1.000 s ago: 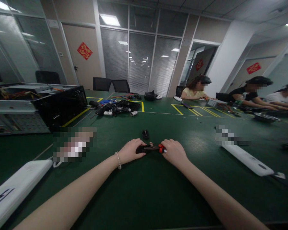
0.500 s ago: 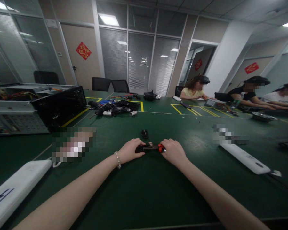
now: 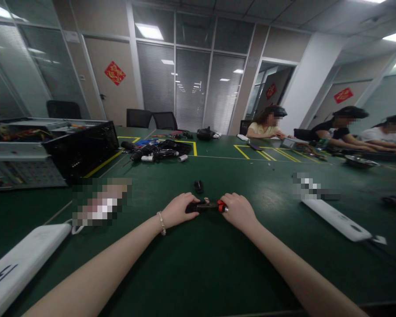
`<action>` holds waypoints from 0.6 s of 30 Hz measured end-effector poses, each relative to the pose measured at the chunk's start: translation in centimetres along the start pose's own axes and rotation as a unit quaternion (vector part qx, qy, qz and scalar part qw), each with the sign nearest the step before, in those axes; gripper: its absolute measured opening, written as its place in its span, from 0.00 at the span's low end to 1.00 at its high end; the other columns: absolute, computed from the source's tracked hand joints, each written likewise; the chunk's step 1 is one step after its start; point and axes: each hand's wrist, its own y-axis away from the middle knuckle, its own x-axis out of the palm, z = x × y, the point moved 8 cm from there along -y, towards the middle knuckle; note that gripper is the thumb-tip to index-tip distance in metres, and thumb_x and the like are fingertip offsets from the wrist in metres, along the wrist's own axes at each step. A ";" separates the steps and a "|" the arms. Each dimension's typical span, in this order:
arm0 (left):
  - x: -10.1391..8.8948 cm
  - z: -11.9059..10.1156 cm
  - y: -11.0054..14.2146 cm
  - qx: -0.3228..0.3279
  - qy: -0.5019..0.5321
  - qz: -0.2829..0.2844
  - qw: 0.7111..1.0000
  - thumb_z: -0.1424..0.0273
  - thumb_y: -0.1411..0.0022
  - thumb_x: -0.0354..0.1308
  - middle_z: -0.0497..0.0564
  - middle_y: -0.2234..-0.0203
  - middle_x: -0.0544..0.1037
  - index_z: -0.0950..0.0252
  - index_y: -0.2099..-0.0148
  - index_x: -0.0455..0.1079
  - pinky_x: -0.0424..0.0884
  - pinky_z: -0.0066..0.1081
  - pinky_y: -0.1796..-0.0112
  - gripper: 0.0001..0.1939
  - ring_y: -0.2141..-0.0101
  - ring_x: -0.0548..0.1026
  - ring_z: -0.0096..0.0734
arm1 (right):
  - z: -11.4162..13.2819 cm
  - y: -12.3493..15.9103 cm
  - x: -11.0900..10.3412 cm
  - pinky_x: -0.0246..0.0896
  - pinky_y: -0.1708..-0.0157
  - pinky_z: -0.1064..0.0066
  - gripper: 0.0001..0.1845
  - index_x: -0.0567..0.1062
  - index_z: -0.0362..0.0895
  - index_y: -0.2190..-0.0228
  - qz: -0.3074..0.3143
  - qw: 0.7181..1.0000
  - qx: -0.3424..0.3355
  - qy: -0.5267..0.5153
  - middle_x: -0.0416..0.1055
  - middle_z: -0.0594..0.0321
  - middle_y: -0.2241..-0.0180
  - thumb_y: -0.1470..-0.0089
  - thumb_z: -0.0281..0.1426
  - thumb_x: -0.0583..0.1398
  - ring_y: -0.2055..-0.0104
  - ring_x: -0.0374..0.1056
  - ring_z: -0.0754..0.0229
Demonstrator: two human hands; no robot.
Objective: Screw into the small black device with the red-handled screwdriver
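On the green table, my left hand (image 3: 181, 209), with a beaded bracelet at its wrist, is closed round a small black piece (image 3: 193, 207) whose kind I cannot make out. My right hand (image 3: 239, 210) grips red-handled pliers (image 3: 211, 205). Their dark metal jaws point left and meet the black piece between my hands. Most of the red handles is hidden by my fingers. A tiny pale scrap (image 3: 207, 200) shows just behind the jaws. Beyond it lies a small black bundle (image 3: 198, 186), apart from both hands.
An opened computer case (image 3: 86, 147) stands at the left. Behind are piled tools and cables (image 3: 161, 149). White power strips lie on the left (image 3: 29, 255) and right (image 3: 339, 219). A metal bowl (image 3: 361, 161) sits far right, near several seated people (image 3: 267, 125).
The view has shifted very slightly. Both hands keep their hold on the pliers and the black piece, with almost no movement between them.
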 end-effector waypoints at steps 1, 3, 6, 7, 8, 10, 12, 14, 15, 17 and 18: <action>0.0 0.0 0.0 -0.002 0.001 0.000 1.000 0.66 0.47 0.58 0.49 0.62 0.69 0.61 0.56 0.65 0.65 0.34 0.61 0.15 0.61 0.68 0.36 | 0.0 0.0 0.0 0.53 0.68 0.70 0.10 0.71 0.43 0.68 0.001 1.000 0.000 0.000 0.70 0.59 0.66 0.56 0.28 0.55 0.65 0.62 0.59; 0.0 0.0 0.0 -0.004 0.002 0.001 1.000 0.66 0.47 0.58 0.49 0.62 0.69 0.61 0.56 0.65 0.65 0.34 0.61 0.15 0.61 0.68 0.35 | 0.1 -0.1 0.1 0.53 0.68 0.70 0.10 0.71 0.43 0.68 0.004 1.000 0.002 0.001 0.70 0.59 0.66 0.56 0.28 0.55 0.65 0.62 0.59; -0.1 -0.1 0.0 -0.006 0.001 0.001 1.000 0.67 0.48 0.58 0.49 0.62 0.69 0.61 0.56 0.65 0.65 0.34 0.61 0.15 0.61 0.68 0.35 | 0.0 -0.1 0.1 0.53 0.68 0.70 0.10 0.71 0.43 0.68 0.006 1.000 0.004 0.003 0.70 0.59 0.66 0.56 0.28 0.55 0.65 0.62 0.59; -0.1 -0.1 0.0 -0.007 0.000 0.001 1.000 0.67 0.48 0.59 0.49 0.63 0.69 0.62 0.57 0.65 0.65 0.34 0.61 0.15 0.61 0.68 0.36 | 0.0 -0.1 0.2 0.53 0.68 0.70 0.10 0.71 0.43 0.68 0.007 1.000 0.005 0.004 0.70 0.59 0.66 0.56 0.28 0.55 0.65 0.62 0.59; -0.1 -0.1 0.0 -0.007 -0.001 0.001 1.000 0.67 0.48 0.58 0.49 0.63 0.69 0.62 0.57 0.65 0.65 0.34 0.61 0.15 0.62 0.68 0.36 | 0.0 -0.1 0.2 0.53 0.68 0.70 0.09 0.71 0.43 0.68 0.008 1.000 0.005 0.005 0.70 0.59 0.66 0.56 0.28 0.55 0.65 0.62 0.59; -0.1 -0.1 0.0 -0.006 0.000 0.003 1.000 0.67 0.48 0.58 0.49 0.63 0.69 0.62 0.57 0.65 0.65 0.34 0.61 0.15 0.61 0.68 0.36 | -0.1 0.0 0.2 0.53 0.67 0.70 0.09 0.71 0.43 0.68 0.008 1.000 0.005 0.005 0.70 0.59 0.67 0.55 0.28 0.55 0.65 0.62 0.59; -0.1 -0.1 0.0 -0.007 0.000 0.004 1.000 0.67 0.48 0.58 0.49 0.62 0.69 0.62 0.56 0.65 0.65 0.34 0.61 0.15 0.61 0.68 0.36 | -0.1 0.0 0.1 0.53 0.67 0.70 0.09 0.71 0.43 0.68 0.005 1.000 0.004 0.002 0.70 0.59 0.66 0.55 0.28 0.55 0.65 0.63 0.59; -0.1 -0.1 0.0 -0.008 0.001 0.005 1.000 0.67 0.48 0.58 0.49 0.62 0.69 0.61 0.56 0.65 0.65 0.34 0.61 0.15 0.61 0.68 0.36 | 0.0 0.0 0.0 0.53 0.67 0.70 0.09 0.71 0.43 0.68 0.004 1.000 0.004 0.000 0.70 0.59 0.66 0.55 0.28 0.54 0.65 0.63 0.59; -0.1 -0.1 0.1 -0.009 0.001 0.006 1.000 0.66 0.48 0.58 0.49 0.62 0.69 0.61 0.56 0.65 0.65 0.34 0.61 0.15 0.61 0.68 0.35 | 0.0 0.0 0.0 0.54 0.67 0.70 0.10 0.71 0.43 0.68 0.006 1.000 0.004 0.000 0.70 0.59 0.66 0.55 0.28 0.55 0.65 0.63 0.59; -0.1 -0.1 0.1 -0.011 0.002 0.007 1.000 0.66 0.48 0.58 0.49 0.62 0.69 0.61 0.56 0.65 0.65 0.34 0.61 0.15 0.61 0.68 0.36 | 0.1 -0.1 0.0 0.54 0.66 0.70 0.10 0.71 0.43 0.67 0.011 1.000 0.004 0.001 0.70 0.59 0.65 0.55 0.28 0.55 0.64 0.63 0.59; -0.1 -0.1 0.1 -0.012 0.002 0.008 1.000 0.66 0.48 0.58 0.49 0.62 0.69 0.61 0.56 0.65 0.65 0.34 0.62 0.15 0.61 0.68 0.36 | 0.2 -0.1 0.0 0.54 0.67 0.70 0.09 0.71 0.43 0.68 0.013 1.000 0.003 0.001 0.70 0.59 0.65 0.55 0.28 0.55 0.64 0.63 0.59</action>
